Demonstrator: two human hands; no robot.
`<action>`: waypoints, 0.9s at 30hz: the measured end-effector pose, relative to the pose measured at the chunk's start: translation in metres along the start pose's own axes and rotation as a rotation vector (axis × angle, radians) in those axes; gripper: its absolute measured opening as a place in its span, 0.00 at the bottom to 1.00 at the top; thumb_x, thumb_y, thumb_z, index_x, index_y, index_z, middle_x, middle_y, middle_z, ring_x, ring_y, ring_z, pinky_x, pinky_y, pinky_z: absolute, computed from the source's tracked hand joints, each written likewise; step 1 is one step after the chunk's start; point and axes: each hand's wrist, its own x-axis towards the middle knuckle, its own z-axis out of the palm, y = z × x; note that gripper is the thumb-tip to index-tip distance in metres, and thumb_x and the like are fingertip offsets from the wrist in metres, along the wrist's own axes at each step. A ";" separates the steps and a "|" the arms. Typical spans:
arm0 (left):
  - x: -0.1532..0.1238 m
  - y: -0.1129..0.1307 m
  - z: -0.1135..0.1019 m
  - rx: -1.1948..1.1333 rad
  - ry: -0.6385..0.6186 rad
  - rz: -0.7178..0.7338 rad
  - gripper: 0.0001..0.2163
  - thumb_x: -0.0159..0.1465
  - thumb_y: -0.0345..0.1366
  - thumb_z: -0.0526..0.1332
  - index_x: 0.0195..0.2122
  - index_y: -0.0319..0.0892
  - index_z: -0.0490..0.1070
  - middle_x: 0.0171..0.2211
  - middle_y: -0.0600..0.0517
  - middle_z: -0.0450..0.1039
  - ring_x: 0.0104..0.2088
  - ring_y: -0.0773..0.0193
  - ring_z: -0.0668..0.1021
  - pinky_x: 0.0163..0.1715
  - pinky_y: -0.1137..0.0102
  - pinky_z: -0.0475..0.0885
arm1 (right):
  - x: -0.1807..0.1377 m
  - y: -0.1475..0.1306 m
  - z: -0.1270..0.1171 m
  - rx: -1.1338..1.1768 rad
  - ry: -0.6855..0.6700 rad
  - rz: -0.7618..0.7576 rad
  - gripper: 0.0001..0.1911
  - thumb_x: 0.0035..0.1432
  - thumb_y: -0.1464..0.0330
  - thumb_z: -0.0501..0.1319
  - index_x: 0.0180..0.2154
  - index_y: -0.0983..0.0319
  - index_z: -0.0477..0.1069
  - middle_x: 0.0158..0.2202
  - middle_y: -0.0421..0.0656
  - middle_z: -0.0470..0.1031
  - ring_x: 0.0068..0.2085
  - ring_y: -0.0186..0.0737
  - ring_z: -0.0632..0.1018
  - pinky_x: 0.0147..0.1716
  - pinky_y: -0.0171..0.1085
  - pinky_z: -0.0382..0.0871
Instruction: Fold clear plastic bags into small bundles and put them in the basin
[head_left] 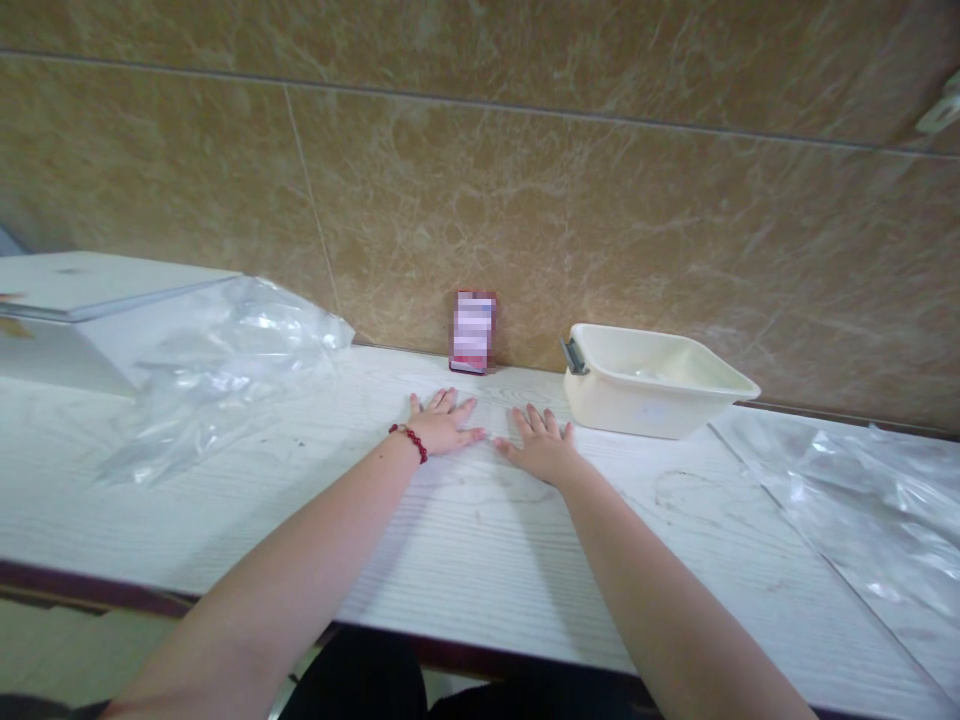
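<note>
My left hand (444, 425) lies flat on the white wood-grain table (480, 560), fingers spread and nothing in it. A dark red bead bracelet (411, 440) circles that wrist. Close beside it, my right hand (541, 447) also rests flat with its fingers apart. The two thumbs point toward each other with a small gap between them. Just beyond the hands, a phone (472, 333) with a blurred screen leans upright against the wall. To the right of my right hand stands a cream plastic bin (637, 405) with a grey handle clip (574, 357).
Crumpled clear plastic bags (247, 350) lie at the left, against a white box (112, 330). More clear plastic (877, 500) covers the table's right end. A brown marbled tile wall (525, 200) closes off the back. The table's front edge runs beneath my forearms.
</note>
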 end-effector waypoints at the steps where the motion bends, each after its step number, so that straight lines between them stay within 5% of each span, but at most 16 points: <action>1: 0.000 -0.001 0.000 -0.006 -0.003 0.001 0.34 0.50 0.62 0.36 0.57 0.53 0.43 0.59 0.45 0.36 0.57 0.49 0.44 0.46 0.42 0.37 | -0.002 0.005 -0.003 -0.006 -0.011 -0.017 0.40 0.46 0.43 0.36 0.57 0.55 0.37 0.60 0.42 0.34 0.58 0.54 0.39 0.49 0.58 0.33; 4: 0.000 -0.006 -0.001 -0.024 0.014 0.000 0.35 0.51 0.61 0.36 0.57 0.48 0.42 0.59 0.43 0.38 0.57 0.49 0.43 0.47 0.44 0.38 | -0.008 0.020 -0.015 -0.037 0.055 -0.066 0.39 0.46 0.46 0.45 0.56 0.59 0.46 0.58 0.48 0.43 0.57 0.55 0.46 0.49 0.55 0.41; 10: -0.008 -0.009 -0.004 -0.036 0.073 0.043 0.32 0.56 0.56 0.35 0.57 0.41 0.45 0.58 0.42 0.42 0.58 0.54 0.44 0.50 0.48 0.38 | -0.018 0.028 -0.044 0.029 0.216 -0.415 0.13 0.50 0.62 0.53 0.35 0.59 0.71 0.37 0.46 0.67 0.42 0.39 0.67 0.43 0.39 0.56; 15: -0.013 0.006 -0.001 -0.072 0.044 0.232 0.29 0.58 0.52 0.36 0.56 0.39 0.46 0.58 0.44 0.43 0.58 0.58 0.45 0.52 0.55 0.41 | -0.024 0.025 -0.049 0.056 0.129 -0.603 0.09 0.46 0.66 0.56 0.31 0.59 0.72 0.31 0.43 0.69 0.36 0.36 0.68 0.38 0.35 0.58; 27: -0.022 0.027 -0.003 -0.122 -0.022 0.368 0.36 0.54 0.57 0.40 0.57 0.36 0.43 0.59 0.43 0.39 0.58 0.55 0.42 0.53 0.58 0.40 | -0.026 0.022 -0.046 0.095 0.000 -0.617 0.09 0.43 0.70 0.56 0.29 0.60 0.72 0.30 0.41 0.72 0.34 0.34 0.70 0.36 0.32 0.60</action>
